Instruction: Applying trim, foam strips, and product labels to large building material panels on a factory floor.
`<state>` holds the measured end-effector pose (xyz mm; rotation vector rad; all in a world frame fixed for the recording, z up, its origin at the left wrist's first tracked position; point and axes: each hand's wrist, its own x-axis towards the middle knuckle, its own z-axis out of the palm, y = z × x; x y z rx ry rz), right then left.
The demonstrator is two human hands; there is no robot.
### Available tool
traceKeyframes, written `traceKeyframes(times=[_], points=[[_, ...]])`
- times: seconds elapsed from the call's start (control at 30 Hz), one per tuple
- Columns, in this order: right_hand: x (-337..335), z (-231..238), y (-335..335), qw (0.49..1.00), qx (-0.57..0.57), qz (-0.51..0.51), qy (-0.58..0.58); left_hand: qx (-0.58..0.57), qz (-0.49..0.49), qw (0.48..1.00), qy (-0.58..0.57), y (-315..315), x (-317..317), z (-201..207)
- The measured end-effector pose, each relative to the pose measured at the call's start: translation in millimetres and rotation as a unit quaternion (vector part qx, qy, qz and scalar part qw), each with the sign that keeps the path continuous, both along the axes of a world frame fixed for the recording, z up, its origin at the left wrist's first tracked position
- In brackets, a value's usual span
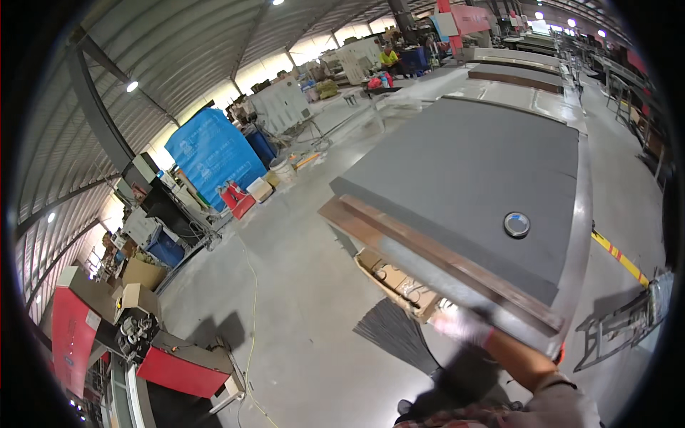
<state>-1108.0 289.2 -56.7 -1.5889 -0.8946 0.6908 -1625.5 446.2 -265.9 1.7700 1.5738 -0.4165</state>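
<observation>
Under the near edge of the flat, dark grey worktop (464, 171), an open brown cardboard box (384, 287) was seen, the blurred, pale right hand (464, 325) placed at its right end; whether its fingers were spread or closed could not be told.

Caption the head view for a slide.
Right hand, blurred, at an open cardboard box below a grey tabletop that bears a round object.
</observation>
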Motion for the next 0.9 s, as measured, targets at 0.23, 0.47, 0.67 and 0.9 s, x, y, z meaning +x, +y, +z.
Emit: traceKeyframes(times=[0.23, 0.47, 0.67, 0.9], points=[[78.3, -56.8, 92.2, 0.83, -0.122, -0.517, -0.171, -0.018, 0.188, 0.982, -0.014, 203.5, -72.8, 46.0], [42.0, -43.1, 171.5, 0.65, -0.332, -0.516, -0.449, 0.019, 0.191, 0.973, -0.126, 359.1, -85.3, -45.7], [68.9, -22.8, 347.6, 0.669, -0.242, -0.415, -0.567, -0.026, 0.119, 0.989, -0.083, 495.8, 16.5, -7.4], [90.9, -36.0, 709.1, 0.864, -0.229, 0.13, -0.429, -0.029, 0.056, 0.992, -0.109, 698.8, 154.1, 1.4]])
